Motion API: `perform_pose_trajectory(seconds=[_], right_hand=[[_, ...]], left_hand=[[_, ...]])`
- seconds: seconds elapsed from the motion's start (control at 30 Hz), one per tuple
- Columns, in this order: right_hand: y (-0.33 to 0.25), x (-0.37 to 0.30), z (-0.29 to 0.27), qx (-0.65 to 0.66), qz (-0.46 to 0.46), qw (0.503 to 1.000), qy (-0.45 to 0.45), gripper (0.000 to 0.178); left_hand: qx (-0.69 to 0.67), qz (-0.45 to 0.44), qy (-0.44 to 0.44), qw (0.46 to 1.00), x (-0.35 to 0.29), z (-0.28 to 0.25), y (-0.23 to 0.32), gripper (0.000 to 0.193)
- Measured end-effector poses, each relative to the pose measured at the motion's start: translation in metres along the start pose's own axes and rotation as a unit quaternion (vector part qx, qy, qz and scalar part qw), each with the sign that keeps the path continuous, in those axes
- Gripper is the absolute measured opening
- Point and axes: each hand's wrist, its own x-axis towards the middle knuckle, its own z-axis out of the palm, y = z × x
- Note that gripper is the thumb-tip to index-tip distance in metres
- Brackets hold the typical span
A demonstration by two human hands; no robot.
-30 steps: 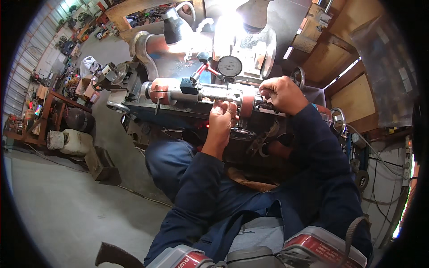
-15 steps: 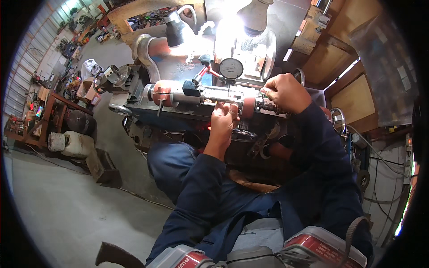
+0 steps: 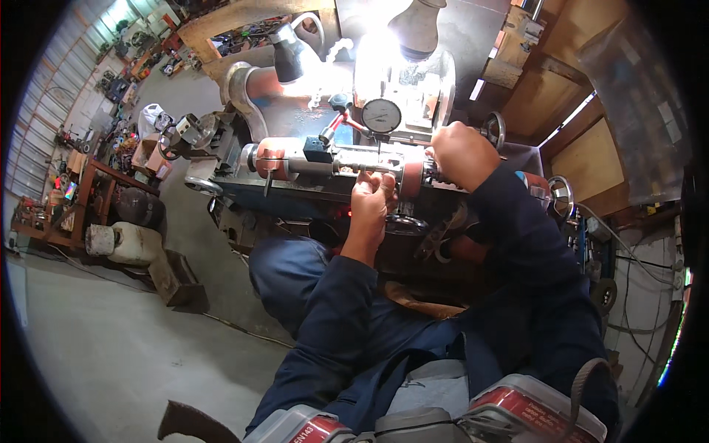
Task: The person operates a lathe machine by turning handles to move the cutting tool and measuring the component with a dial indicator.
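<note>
My left hand reaches up to a slim metal shaft, its thumb and fingers closed on the underside. The shaft lies level between a reddish head on the left and a second reddish holder on the right. Over the shaft stands a round white dial gauge on a red jointed arm, next to a black block. My right hand is curled over the ridged metal fitting right of the holder; what its fingers grip is mostly hidden.
A black lamp hangs behind the machine, and a bright light glares beside it. Handwheels stick out on the right, with another handwheel below the holder. A whitish gas cylinder lies on the floor at left.
My right hand has shifted slightly left and down, turning over the ridged fitting and covering more of it. My left hand keeps its place at the shaft.
</note>
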Motion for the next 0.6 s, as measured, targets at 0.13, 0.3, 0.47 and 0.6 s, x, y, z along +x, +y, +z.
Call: perform_pose_trajectory(seconds=[0.13,0.3,0.47,0.6], right_hand=[[0.002,-0.013,0.001,0.087,0.072,0.994,-0.002,0.023],[-0.002,-0.026,0.016,0.117,0.141,0.978,0.096,0.022],[-0.001,-0.062,-0.049,0.18,0.26,0.919,0.235,0.028],[0.09,-0.141,-0.051,0.045,0.326,0.901,0.284,0.027]], left_hand=[[0.005,0.011,-0.032,0.999,0.002,-0.004,-0.003,0.013],[0.011,0.005,-0.022,1.0,0.004,-0.004,-0.004,0.015],[0.053,0.018,0.026,0.998,-0.003,0.004,0.004,0.019],[0.104,0.009,0.051,0.993,-0.005,0.001,0.005,0.032]])
